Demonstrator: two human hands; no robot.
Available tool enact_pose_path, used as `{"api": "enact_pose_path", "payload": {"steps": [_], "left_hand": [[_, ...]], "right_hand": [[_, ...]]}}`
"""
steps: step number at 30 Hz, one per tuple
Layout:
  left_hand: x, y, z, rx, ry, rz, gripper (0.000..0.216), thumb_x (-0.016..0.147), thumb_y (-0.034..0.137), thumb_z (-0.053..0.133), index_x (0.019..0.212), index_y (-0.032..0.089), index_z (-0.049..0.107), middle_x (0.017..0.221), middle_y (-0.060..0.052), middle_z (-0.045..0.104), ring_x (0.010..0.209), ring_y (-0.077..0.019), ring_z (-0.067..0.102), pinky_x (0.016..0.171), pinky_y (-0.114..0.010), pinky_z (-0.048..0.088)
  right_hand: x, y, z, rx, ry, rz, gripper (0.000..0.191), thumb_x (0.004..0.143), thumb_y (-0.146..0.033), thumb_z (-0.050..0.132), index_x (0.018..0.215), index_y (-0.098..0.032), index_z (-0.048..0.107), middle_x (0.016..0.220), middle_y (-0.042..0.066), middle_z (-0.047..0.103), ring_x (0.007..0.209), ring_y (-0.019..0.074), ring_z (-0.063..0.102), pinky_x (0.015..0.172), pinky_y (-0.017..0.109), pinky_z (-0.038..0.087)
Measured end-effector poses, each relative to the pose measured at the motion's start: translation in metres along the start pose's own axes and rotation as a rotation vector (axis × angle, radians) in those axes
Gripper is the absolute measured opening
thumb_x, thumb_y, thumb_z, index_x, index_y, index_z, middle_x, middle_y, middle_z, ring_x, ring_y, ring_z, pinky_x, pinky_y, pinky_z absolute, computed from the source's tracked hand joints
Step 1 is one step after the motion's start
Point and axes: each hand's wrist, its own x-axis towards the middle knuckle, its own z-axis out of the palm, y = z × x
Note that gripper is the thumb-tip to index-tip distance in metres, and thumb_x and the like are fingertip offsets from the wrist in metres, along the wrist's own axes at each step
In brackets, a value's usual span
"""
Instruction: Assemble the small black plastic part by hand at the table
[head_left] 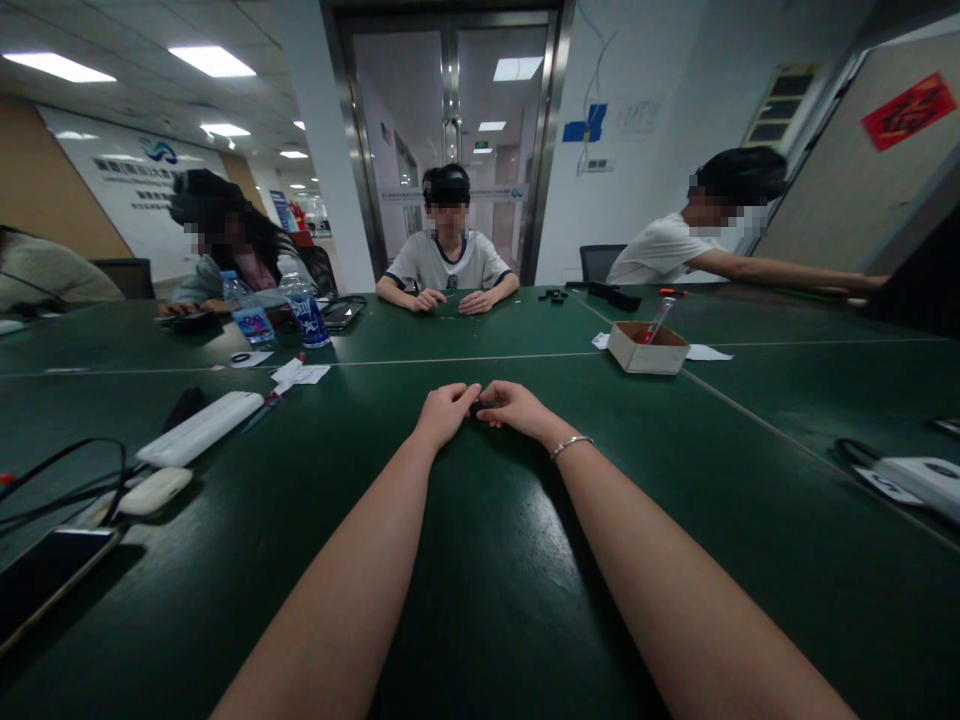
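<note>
Over the green table (480, 540) both my arms reach forward, and my hands meet at the middle. The fingers of my left hand (445, 413) are closed, thumb and fingertips at a small black piece (475, 408). My right hand (517, 409), with a silver bracelet (571, 446) at its wrist, has its fingers curled and pinched at the same black piece from the other side. Most of this piece is hidden by the fingers, so its kind cannot be made out.
At left lie a white power bank (201, 428), a small white case (156, 492), black cables and a phone (52, 575). Two water bottles (306, 312) stand beyond. An open box (648, 352) is at right. Across the table a person (448, 262) sits near small black pieces (553, 296).
</note>
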Motion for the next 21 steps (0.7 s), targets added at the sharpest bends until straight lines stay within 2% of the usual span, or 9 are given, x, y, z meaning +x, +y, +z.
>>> {"api": "enact_pose_path", "payload": {"steps": [4, 9, 11, 13, 15, 16, 18, 20, 21], "left_hand": [[-0.003, 0.001, 0.001, 0.066, -0.062, 0.042, 0.051, 0.084, 0.063, 0.047, 0.070, 0.018, 0.066, 0.062, 0.001, 0.058, 0.064, -0.0158, 0.052, 0.060, -0.027, 0.035], [-0.003, 0.002, 0.004, 0.018, -0.104, 0.002, 0.053, 0.087, 0.063, 0.042, 0.078, 0.018, 0.069, 0.073, -0.002, 0.066, 0.073, -0.0191, 0.058, 0.069, -0.028, 0.042], [-0.005, 0.014, -0.001, 0.059, -0.166, -0.027, 0.052, 0.088, 0.061, 0.039, 0.076, 0.018, 0.067, 0.072, -0.005, 0.066, 0.072, -0.0204, 0.058, 0.070, -0.030, 0.044], [-0.017, 0.039, -0.013, 0.191, -0.223, -0.006, 0.045, 0.087, 0.057, 0.044, 0.071, 0.019, 0.064, 0.071, -0.006, 0.064, 0.070, -0.0215, 0.058, 0.071, -0.032, 0.045], [-0.046, 0.074, -0.033, 0.357, -0.252, 0.141, 0.031, 0.082, 0.050, 0.055, 0.071, 0.022, 0.063, 0.078, -0.007, 0.065, 0.075, -0.0225, 0.059, 0.075, -0.034, 0.048], [-0.067, 0.092, -0.045, 0.384, -0.242, 0.239, 0.026, 0.083, 0.047, 0.054, 0.078, 0.025, 0.065, 0.084, -0.006, 0.066, 0.079, -0.0229, 0.060, 0.078, -0.036, 0.049], [-0.123, 0.122, -0.069, 0.373, -0.232, 0.324, 0.025, 0.084, 0.047, 0.049, 0.093, 0.032, 0.068, 0.090, -0.005, 0.068, 0.082, -0.0223, 0.062, 0.080, -0.039, 0.052], [-0.188, 0.135, -0.092, 0.367, -0.178, 0.371, 0.031, 0.075, 0.052, 0.052, 0.101, 0.043, 0.067, 0.088, -0.003, 0.068, 0.081, -0.0231, 0.063, 0.076, -0.042, 0.055], [-0.220, 0.134, -0.102, 0.367, -0.108, 0.391, 0.037, 0.068, 0.055, 0.052, 0.103, 0.051, 0.065, 0.085, 0.000, 0.068, 0.079, -0.0241, 0.063, 0.071, -0.045, 0.056]], "right_hand": [[0.000, -0.007, 0.003, -0.087, -0.042, 0.008, 0.022, 0.066, -0.006, 0.077, 0.081, -0.013, 0.063, 0.058, -0.002, 0.062, 0.047, 0.0098, 0.056, 0.044, 0.018, 0.044], [-0.006, -0.010, 0.009, 0.096, -0.052, 0.010, 0.020, 0.070, -0.014, 0.079, 0.082, -0.014, 0.063, 0.063, 0.000, 0.066, 0.053, 0.0113, 0.063, 0.051, 0.019, 0.053], [-0.009, -0.008, 0.010, 0.139, -0.040, 0.005, 0.023, 0.068, -0.019, 0.081, 0.079, -0.014, 0.061, 0.062, 0.000, 0.065, 0.051, 0.0111, 0.063, 0.048, 0.019, 0.052], [-0.012, -0.008, 0.011, 0.166, -0.031, -0.002, 0.028, 0.066, -0.023, 0.084, 0.077, -0.015, 0.060, 0.060, -0.001, 0.064, 0.048, 0.0103, 0.061, 0.046, 0.018, 0.051], [-0.016, -0.009, 0.011, 0.180, -0.024, -0.003, 0.031, 0.064, -0.026, 0.086, 0.076, -0.015, 0.060, 0.059, -0.003, 0.063, 0.047, 0.0096, 0.060, 0.044, 0.017, 0.050], [-0.018, -0.011, 0.011, 0.180, -0.024, -0.001, 0.032, 0.064, -0.027, 0.087, 0.076, -0.015, 0.060, 0.059, -0.003, 0.063, 0.046, 0.0094, 0.060, 0.044, 0.017, 0.049], [-0.025, -0.015, 0.007, 0.159, -0.044, 0.019, 0.033, 0.064, -0.028, 0.087, 0.078, -0.015, 0.060, 0.060, -0.003, 0.063, 0.047, 0.0091, 0.060, 0.044, 0.017, 0.049], [-0.038, -0.019, -0.001, 0.124, -0.084, 0.054, 0.033, 0.066, -0.029, 0.087, 0.082, -0.014, 0.061, 0.064, -0.001, 0.065, 0.049, 0.0094, 0.061, 0.046, 0.018, 0.050], [-0.047, -0.022, -0.006, 0.107, -0.106, 0.071, 0.034, 0.067, -0.029, 0.086, 0.085, -0.013, 0.062, 0.068, 0.001, 0.066, 0.051, 0.0097, 0.061, 0.048, 0.018, 0.051]]}}
